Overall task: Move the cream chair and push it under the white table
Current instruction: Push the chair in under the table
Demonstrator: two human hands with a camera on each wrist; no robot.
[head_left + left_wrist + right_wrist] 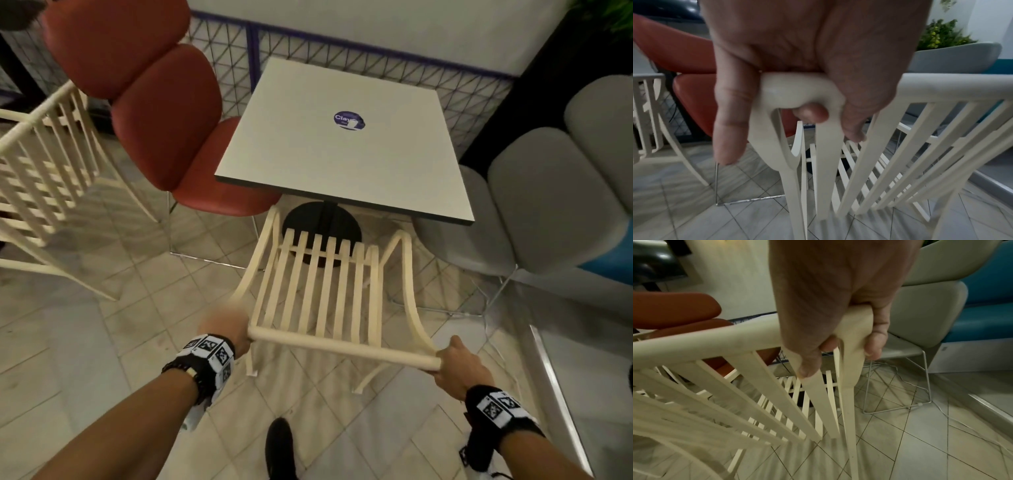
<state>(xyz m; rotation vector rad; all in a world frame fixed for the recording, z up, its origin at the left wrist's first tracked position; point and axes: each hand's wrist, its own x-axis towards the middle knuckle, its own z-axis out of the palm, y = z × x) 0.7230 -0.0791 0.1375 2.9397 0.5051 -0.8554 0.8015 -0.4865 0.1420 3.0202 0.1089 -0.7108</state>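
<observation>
The cream slatted chair (pixel 329 294) stands in front of me, its seat front reaching under the near edge of the white square table (pixel 335 147). My left hand (pixel 227 329) grips the left corner of the chair's top rail (pixel 797 91), fingers curled round it. My right hand (pixel 459 363) holds the right corner of the same rail (pixel 855 324), thumb and fingers wrapped about it. The table's black round base (pixel 322 226) shows behind the slats. A purple round sticker (pixel 348 120) lies on the tabletop.
A red padded chair (pixel 164 113) stands at the table's left, grey padded chairs (pixel 534 192) at its right. A second cream slatted chair (pixel 44 178) is at far left. A wire fence (pixel 376 68) backs the table. A metal floor strip (pixel 555 383) runs at right. My shoe (pixel 281 448) is below.
</observation>
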